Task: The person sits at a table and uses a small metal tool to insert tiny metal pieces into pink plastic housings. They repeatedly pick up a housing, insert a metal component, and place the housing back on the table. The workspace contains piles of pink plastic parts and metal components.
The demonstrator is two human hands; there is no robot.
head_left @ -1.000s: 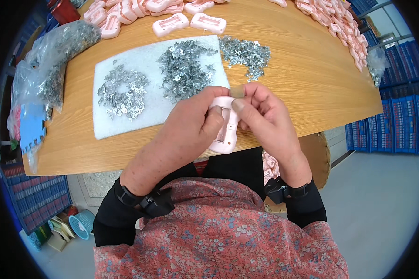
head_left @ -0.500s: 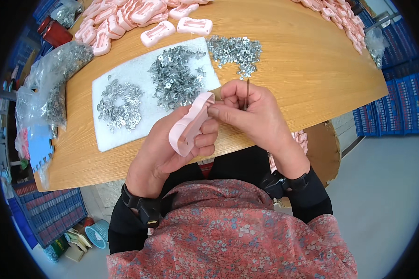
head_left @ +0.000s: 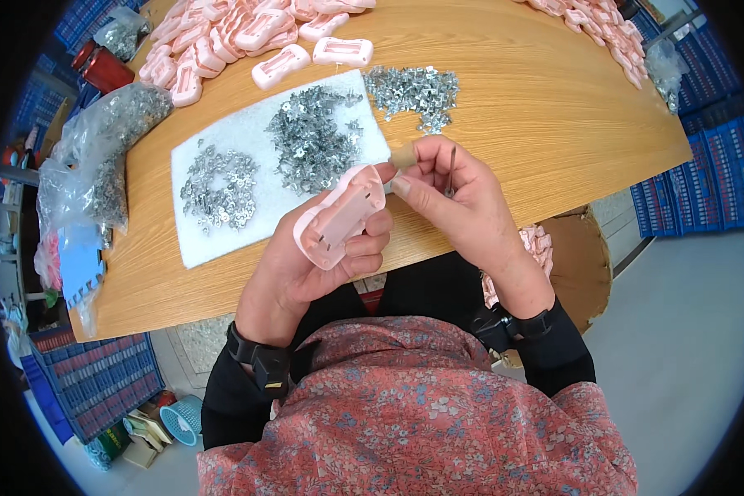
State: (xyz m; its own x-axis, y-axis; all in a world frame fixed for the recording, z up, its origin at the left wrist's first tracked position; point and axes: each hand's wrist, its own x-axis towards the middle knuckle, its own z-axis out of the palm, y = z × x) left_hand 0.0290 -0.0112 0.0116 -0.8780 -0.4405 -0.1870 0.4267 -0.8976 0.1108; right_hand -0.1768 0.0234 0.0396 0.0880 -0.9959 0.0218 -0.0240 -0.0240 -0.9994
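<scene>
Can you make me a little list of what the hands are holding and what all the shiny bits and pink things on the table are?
left hand: holds a pink plastic piece tilted above the table edge
right hand: pinches a thin metal pin, fingertips at the pink piece's top end
white mat: carries two heaps of small metal parts
bare wood beside mat: third metal heap
far table edge: many more pink pieces
left side: clear bags of metal parts
table: round, wooden
</scene>
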